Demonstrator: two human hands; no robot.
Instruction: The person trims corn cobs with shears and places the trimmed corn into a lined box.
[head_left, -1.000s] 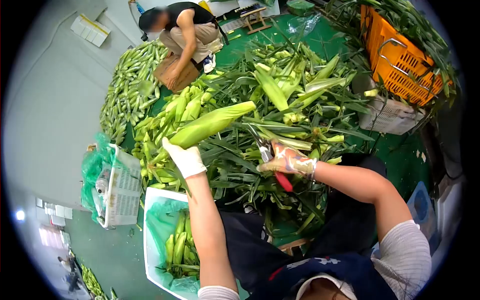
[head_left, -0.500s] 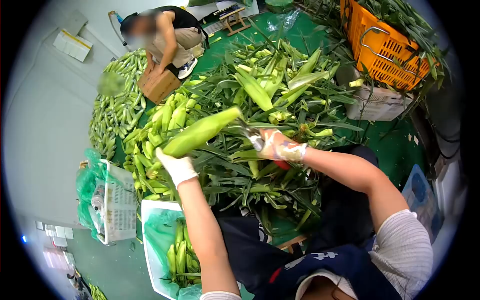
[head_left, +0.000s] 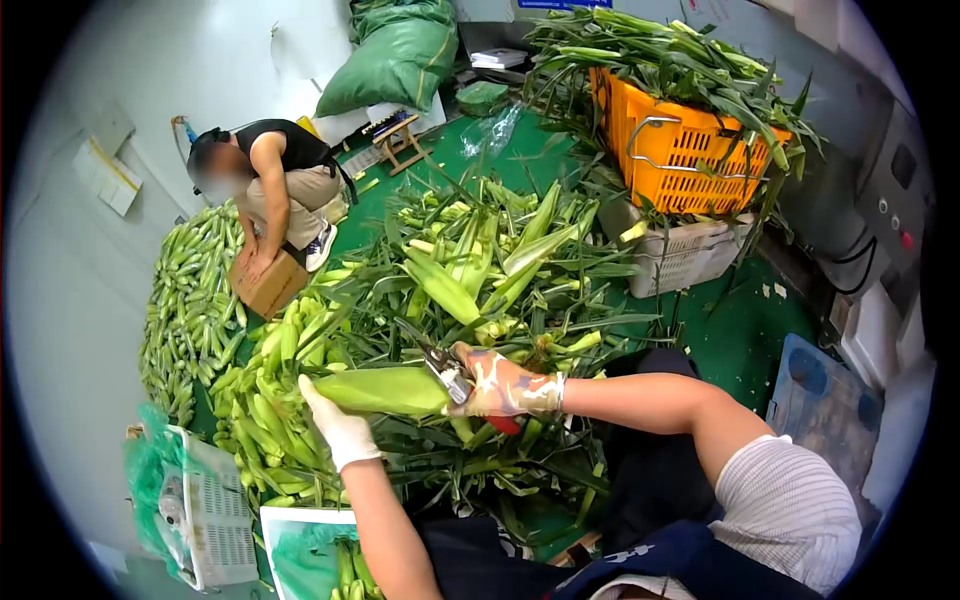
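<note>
My left hand (head_left: 338,425), in a white glove, is closed around one end of a green ear of corn (head_left: 385,391) still in its husk. The ear lies nearly level in front of me. At its other end my right hand (head_left: 512,384), in a patterned glove, grips pruning shears (head_left: 450,378) with metal blades and a red handle. The shears' head overlaps the ear's right end; whether the blades touch it I cannot tell. Beneath both hands spreads a heap of leaves and unhusked corn (head_left: 445,283), with trimmed ears (head_left: 262,405) piled to the left.
A co-worker (head_left: 280,170) crouches at the back left, hands on a cardboard box (head_left: 268,285) beside many wrapped ears (head_left: 190,300). An orange crate (head_left: 690,150) of leaves stands on a white crate (head_left: 690,262). White containers (head_left: 222,525) with green netting stand at the lower left.
The ear has swung from a slant to nearly level and come lower. The shears now overlap its right end. My view has shifted, showing more of the back and right of the room.
</note>
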